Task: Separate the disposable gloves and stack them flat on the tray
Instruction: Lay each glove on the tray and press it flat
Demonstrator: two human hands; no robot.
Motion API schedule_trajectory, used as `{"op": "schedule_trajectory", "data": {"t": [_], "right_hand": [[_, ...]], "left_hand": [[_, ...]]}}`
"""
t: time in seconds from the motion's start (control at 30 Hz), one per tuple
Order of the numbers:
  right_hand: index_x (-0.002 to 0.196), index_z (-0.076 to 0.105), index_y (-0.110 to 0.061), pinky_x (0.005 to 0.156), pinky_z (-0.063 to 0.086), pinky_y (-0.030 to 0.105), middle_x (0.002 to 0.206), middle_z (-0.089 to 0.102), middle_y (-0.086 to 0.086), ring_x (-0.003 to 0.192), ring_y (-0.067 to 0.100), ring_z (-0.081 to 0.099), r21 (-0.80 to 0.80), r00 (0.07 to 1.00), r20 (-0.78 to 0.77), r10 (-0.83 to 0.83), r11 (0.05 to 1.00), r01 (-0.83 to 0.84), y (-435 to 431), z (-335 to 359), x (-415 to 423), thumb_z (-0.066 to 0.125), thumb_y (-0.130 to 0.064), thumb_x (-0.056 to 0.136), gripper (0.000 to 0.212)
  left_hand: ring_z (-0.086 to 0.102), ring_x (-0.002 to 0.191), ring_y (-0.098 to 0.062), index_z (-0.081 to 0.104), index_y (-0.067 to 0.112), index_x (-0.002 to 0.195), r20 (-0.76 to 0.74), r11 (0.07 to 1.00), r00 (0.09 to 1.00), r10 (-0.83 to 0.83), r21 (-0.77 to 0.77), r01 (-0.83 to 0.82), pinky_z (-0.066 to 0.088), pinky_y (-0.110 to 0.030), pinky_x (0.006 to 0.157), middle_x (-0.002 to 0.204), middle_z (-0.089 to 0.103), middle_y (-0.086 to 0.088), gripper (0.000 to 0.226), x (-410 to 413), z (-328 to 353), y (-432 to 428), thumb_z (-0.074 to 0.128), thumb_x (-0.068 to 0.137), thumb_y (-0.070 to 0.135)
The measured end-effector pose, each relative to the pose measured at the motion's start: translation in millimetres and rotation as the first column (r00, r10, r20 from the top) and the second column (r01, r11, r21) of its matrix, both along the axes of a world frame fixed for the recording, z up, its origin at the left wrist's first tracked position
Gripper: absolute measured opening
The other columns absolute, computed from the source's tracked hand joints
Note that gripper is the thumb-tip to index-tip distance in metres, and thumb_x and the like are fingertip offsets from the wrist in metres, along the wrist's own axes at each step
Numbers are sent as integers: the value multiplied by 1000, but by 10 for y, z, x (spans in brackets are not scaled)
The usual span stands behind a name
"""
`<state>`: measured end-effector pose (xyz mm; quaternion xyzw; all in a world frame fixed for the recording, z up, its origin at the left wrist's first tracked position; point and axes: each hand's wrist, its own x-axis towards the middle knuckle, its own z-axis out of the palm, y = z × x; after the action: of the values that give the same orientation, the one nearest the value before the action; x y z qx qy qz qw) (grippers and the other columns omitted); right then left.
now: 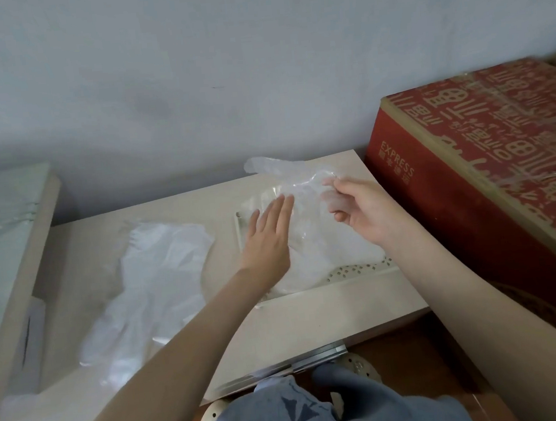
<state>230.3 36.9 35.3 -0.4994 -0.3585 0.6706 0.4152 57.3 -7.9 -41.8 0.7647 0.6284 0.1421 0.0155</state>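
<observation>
Tray (360, 272) holds stacked gloves (328, 249) — left hand (266, 242) flat on them, right hand (361, 209) pinching top glove (276, 168).

The gloves (147, 277) are clear, milky white; the desk (314, 322) is pale beige. The tray (360, 269) is cream, dotted with small holes. The box (484, 143) is red with a dense tan pattern, the wall (221, 63) pale grey.

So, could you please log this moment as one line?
left hand: open, over clear plastic gloves stacked on perforated beige tray | right hand: holds lifted glove
</observation>
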Motion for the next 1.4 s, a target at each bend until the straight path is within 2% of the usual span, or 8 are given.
{"op": "schedule_trajectory", "data": {"t": [0.23, 0.4, 0.53, 0.87, 1.0, 1.2, 1.33, 1.4], "right_hand": [[103, 61, -5, 41, 46, 21, 72, 60, 10, 46, 13, 59, -117, 979, 181, -92, 987, 114, 20, -334, 133, 56, -9, 94, 11], [105, 63, 3, 43, 49, 25, 69, 55, 9, 53, 22, 60, -92, 907, 417, -58, 990, 106, 7, -641, 290, 59, -9, 92, 18], [100, 66, -1, 49, 50, 29, 48, 55, 4, 44, 20, 56, -10, 822, 568, -34, 999, 48, -10, -742, 333, 53, -11, 94, 17], [94, 64, -9, 42, 44, 22, 63, 62, 6, 49, 18, 56, 136, 763, 637, -106, 990, 24, -83, -762, 337, 44, -13, 97, 21], [93, 65, -12, 47, 45, 30, 64, 65, 9, 50, 23, 55, 157, 758, 637, -137, 987, 47, -66, -808, 361, 43, -17, 98, 23], [96, 65, -6, 35, 35, 21, 59, 54, 7, 35, 11, 45, 34, 854, 489, -176, 983, 183, -28, -799, 340, 47, -9, 95, 18], [97, 62, -3, 33, 26, 17, 66, 43, 3, 33, 4, 35, -117, 926, 331, -179, 967, 229, -6, -712, 309, 50, -6, 95, 12], [94, 60, -1, 31, 25, 17, 71, 44, 6, 31, 3, 33, -140, 945, 274, -178, 965, 223, 20, -681, 311, 50, -3, 94, 11]], "left_hand": [[14, 146, -24, 22, 13, 151, -38, 986, 986, -164, 31, 165, -8, -27, 116, 159, 13, -10, 86, -268, 56, 17, 38, 73, -20], [62, 111, -35, 68, 7, 112, -129, 941, 936, -329, 34, 336, 40, -48, 100, 124, 62, -17, 74, -394, -68, 5, 61, 46, -24], [55, 121, -35, 71, 10, 107, -44, 972, 971, -234, -29, 233, 33, -44, 108, 127, 61, -14, 51, -502, 0, 24, 46, 67, -9], [62, 102, -27, 69, 6, 100, 366, 961, 930, -34, 268, -70, 44, -36, 91, 108, 68, -10, 40, -613, 38, 69, 36, 80, 13], [56, 113, -23, 65, 11, 112, 264, 983, 961, -76, 180, 29, 41, -39, 100, 120, 64, -7, 37, -457, -49, 53, 40, 93, 32], [31, 137, -19, 40, 21, 141, 66, 967, 978, -196, -154, 204, 12, -32, 114, 149, 37, -1, 79, -94, -27, -24, 40, 80, 71], [20, 143, -20, 13, 13, 151, -163, 969, 961, -221, -151, 197, 7, -39, 119, 156, 22, -4, 82, 175, -56, -29, 53, 88, 46], [45, 128, -25, 33, 5, 144, -234, 977, 949, -210, -90, 194, 29, -41, 112, 140, 46, -9, 76, 235, -64, -12, 67, 77, 19]]}}
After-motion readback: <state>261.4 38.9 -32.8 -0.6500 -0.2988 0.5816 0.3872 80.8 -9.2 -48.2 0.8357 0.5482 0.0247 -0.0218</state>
